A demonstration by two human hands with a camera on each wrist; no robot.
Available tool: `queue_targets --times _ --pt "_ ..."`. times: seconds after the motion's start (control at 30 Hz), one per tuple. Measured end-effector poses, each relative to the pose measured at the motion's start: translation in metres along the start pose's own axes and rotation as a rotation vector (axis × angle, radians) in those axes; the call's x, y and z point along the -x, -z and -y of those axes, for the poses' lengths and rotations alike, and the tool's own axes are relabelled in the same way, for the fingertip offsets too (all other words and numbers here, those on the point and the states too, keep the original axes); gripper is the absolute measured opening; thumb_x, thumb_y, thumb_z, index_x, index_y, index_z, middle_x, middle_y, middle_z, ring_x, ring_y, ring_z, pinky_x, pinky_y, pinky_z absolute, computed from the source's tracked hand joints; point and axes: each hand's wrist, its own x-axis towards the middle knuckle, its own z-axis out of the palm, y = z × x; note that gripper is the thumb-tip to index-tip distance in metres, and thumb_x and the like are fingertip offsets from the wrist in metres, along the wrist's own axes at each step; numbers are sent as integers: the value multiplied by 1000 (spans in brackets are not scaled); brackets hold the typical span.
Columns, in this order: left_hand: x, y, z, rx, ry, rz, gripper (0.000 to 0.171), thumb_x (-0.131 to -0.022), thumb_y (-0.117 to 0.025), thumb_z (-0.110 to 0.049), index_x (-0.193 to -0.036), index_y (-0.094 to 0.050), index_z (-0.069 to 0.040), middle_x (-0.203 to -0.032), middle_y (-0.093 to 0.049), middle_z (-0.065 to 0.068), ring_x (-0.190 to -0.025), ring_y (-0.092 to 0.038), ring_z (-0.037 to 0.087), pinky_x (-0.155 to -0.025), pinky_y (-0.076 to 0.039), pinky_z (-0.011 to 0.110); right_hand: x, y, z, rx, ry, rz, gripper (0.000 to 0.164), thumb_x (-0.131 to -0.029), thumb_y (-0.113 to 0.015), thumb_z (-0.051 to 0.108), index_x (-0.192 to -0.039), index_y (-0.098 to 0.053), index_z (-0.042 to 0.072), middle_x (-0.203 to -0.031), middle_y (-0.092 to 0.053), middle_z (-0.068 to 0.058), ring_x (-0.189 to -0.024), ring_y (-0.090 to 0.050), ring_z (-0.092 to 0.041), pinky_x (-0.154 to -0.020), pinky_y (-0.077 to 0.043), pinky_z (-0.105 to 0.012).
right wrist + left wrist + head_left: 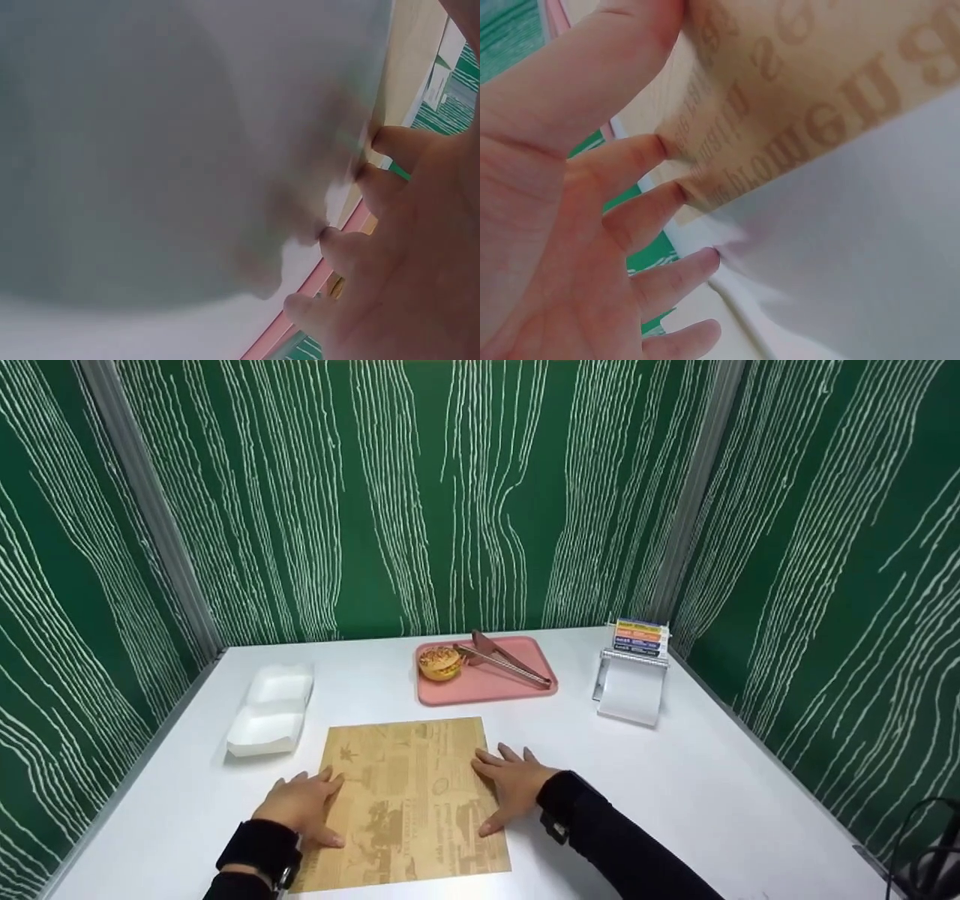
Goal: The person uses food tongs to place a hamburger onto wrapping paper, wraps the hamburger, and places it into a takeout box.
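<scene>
A square sheet of brown printed wrapping paper [405, 802] lies flat on the white table in the head view. My left hand [301, 806] rests at its left edge, fingers spread, thumb and fingertips touching the paper. In the left wrist view the thumb [592, 64] and two fingertips meet the printed sheet [810, 90], while the other two fingers lie beyond its edge. At the right edge my right hand [514, 787] is spread, its thumb and index fingertip on the paper. The right wrist view shows its fingers [405, 146] straight, tips down at the surface.
Behind the paper, a pink tray [480, 694] bears a burger [439, 663] and metal tongs [510, 664]. A white two-part food box [270, 709] stands open at left. At right is a paper roll holder [631, 690] with small coloured boxes [637, 637] on top.
</scene>
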Motion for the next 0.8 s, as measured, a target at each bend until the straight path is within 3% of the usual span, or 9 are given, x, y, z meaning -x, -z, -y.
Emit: queue_targets --times 0.5,0.8 --pt "-21 -3 -11 5 -15 0 108 -68 -97 -46 -153 -49 0 -161 -39 28 -143 -32 63 -114 -25 77 3 10 -25 -48 24 -7 117 -77 -86 64 -166 -31 12 -173 -22 -9 -158 -14 -44 -122 -14 -71" --pt "-37 -5 -19 69 -18 15 108 -72 -96 -46 -158 -45 -5 -166 -32 23 -148 -20 64 -113 -29 76 5 12 -51 -97 61 -13 117 -79 -87 58 -165 -27 6 -173 -19 -15 -158 -11 -44 -122 -14 -70"
